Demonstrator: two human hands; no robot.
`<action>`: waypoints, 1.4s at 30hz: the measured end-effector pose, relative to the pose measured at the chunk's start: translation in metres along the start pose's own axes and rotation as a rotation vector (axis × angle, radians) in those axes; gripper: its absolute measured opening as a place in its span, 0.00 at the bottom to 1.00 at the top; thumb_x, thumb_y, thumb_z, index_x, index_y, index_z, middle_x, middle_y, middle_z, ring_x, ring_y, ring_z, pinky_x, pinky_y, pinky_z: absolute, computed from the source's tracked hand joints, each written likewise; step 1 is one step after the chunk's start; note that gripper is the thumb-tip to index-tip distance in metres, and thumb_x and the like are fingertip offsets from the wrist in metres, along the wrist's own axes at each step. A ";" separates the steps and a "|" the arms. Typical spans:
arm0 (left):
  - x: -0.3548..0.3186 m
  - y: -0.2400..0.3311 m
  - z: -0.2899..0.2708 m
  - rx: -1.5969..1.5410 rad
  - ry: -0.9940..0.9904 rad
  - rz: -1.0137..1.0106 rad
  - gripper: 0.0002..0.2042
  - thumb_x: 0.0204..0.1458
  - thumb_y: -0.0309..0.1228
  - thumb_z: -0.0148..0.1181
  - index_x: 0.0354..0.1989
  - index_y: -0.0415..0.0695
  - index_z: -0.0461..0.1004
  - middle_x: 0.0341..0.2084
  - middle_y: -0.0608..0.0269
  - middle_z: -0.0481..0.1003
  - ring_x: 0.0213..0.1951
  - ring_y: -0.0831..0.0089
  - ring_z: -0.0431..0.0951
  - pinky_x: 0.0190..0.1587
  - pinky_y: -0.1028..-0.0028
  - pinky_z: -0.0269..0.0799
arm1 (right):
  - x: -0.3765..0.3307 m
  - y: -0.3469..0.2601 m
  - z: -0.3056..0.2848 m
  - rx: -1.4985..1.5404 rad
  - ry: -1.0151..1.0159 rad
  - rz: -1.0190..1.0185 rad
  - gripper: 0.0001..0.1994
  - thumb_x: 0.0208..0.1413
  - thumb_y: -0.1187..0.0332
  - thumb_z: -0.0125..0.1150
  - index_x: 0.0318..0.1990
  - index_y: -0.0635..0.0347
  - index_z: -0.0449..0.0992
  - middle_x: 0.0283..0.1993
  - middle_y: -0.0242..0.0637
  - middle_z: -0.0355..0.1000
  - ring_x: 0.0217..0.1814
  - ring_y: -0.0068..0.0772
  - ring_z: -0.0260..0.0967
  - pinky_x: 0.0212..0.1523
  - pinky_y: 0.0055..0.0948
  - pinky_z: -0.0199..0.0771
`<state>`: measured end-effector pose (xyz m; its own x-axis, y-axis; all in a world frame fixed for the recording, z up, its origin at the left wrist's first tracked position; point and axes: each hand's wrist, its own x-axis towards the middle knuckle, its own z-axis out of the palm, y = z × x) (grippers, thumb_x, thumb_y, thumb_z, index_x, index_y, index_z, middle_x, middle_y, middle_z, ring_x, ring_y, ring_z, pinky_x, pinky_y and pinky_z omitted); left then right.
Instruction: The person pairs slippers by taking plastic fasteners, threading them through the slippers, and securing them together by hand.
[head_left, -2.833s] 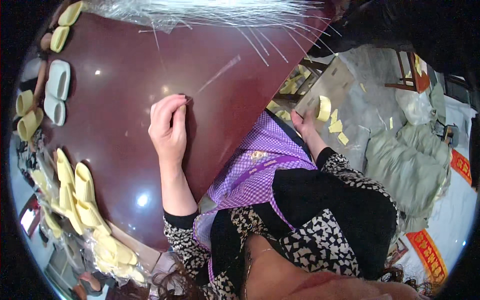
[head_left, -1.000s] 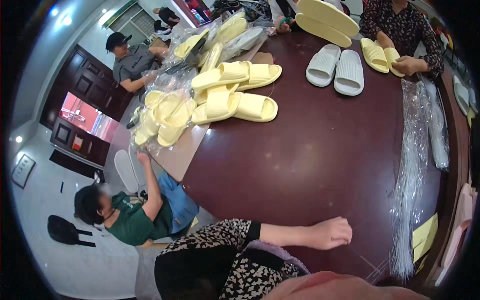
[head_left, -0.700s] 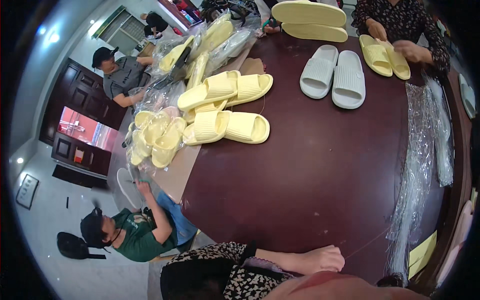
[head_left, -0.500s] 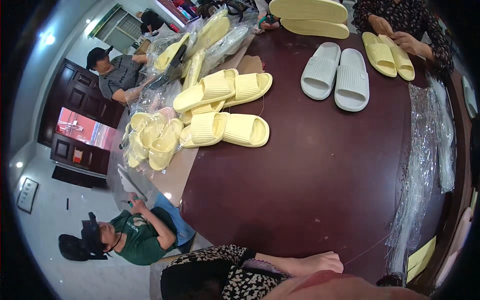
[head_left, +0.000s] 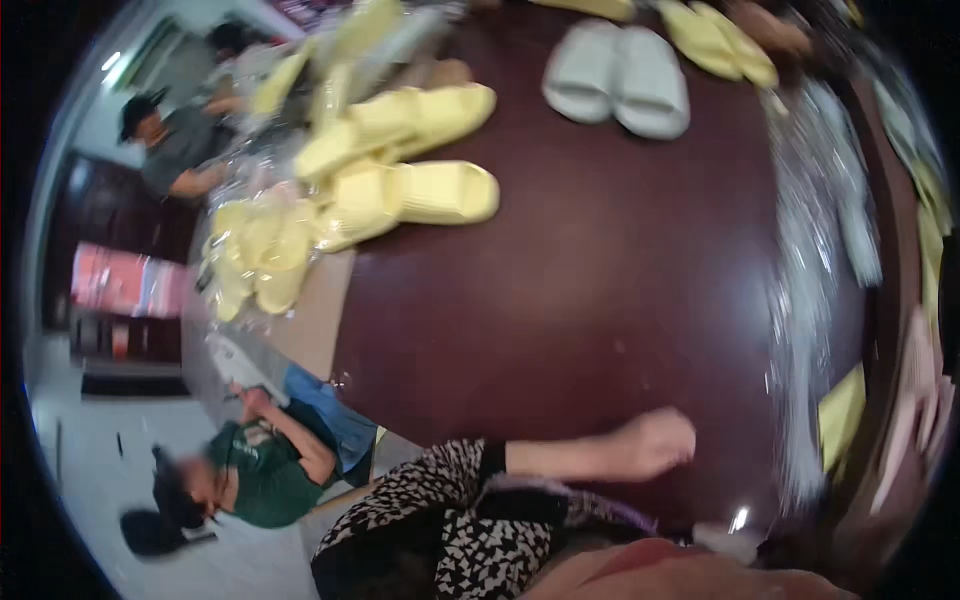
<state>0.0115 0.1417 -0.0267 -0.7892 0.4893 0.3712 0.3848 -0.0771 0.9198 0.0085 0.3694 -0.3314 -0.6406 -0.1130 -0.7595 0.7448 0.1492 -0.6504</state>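
Note:
Over the near part of the dark red table [head_left: 560, 300], my left hand [head_left: 655, 445] is held with its fingers curled closed. What they hold, if anything, is hidden by blur. My right hand does not show. Beyond my left hand, a pair of light grey slippers [head_left: 618, 80] lies side by side at the far edge. Yellow ribbed slippers [head_left: 448, 192] lie in overlapping pairs at the far left, beside yellow slippers in clear plastic bags [head_left: 262, 255]. To the right of my hand runs a long bundle of clear plastic strips [head_left: 800, 290].
Another pair of yellow slippers [head_left: 718, 40] lies far right, near another person's hand [head_left: 775, 28]. On the left, a person in green [head_left: 275, 460] sits and a person in grey [head_left: 175, 145] is by the bags. A yellow piece [head_left: 842, 420] and pink pieces [head_left: 905, 410] are at the right edge.
The view has shifted, and the slippers sit higher in it. My left hand has moved up from the near edge. The fine thread seen beside it earlier no longer shows.

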 end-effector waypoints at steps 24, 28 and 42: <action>-0.019 0.038 0.022 -0.700 0.539 -0.279 0.04 0.55 0.24 0.49 0.33 0.38 0.71 0.26 0.60 0.74 0.28 0.74 0.73 0.35 0.73 0.72 | -0.235 -0.253 -0.009 -1.312 0.765 -1.199 0.31 0.49 0.62 0.59 0.62 0.43 0.56 0.68 0.35 0.48 0.70 0.44 0.41 0.65 0.48 0.43; -0.027 0.031 0.009 -0.742 0.618 -0.304 0.04 0.54 0.24 0.50 0.33 0.38 0.70 0.23 0.63 0.72 0.25 0.76 0.71 0.32 0.73 0.72 | -0.182 -0.264 -0.016 -1.440 0.742 -0.995 0.28 0.54 0.54 0.52 0.62 0.40 0.56 0.68 0.33 0.48 0.70 0.44 0.40 0.64 0.50 0.43; -0.126 0.059 -0.059 -0.880 0.895 -0.178 0.04 0.52 0.25 0.50 0.31 0.38 0.70 0.17 0.65 0.67 0.20 0.76 0.67 0.28 0.73 0.68 | -0.134 -0.289 -0.062 -1.328 0.800 -0.780 0.26 0.58 0.50 0.42 0.61 0.47 0.58 0.68 0.31 0.50 0.71 0.40 0.41 0.65 0.48 0.42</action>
<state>0.1054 0.0237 -0.0117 -0.9760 -0.1772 -0.1265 0.0639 -0.7888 0.6114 -0.1329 0.4018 -0.0407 -0.9778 -0.1322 0.1628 -0.1448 0.9871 -0.0682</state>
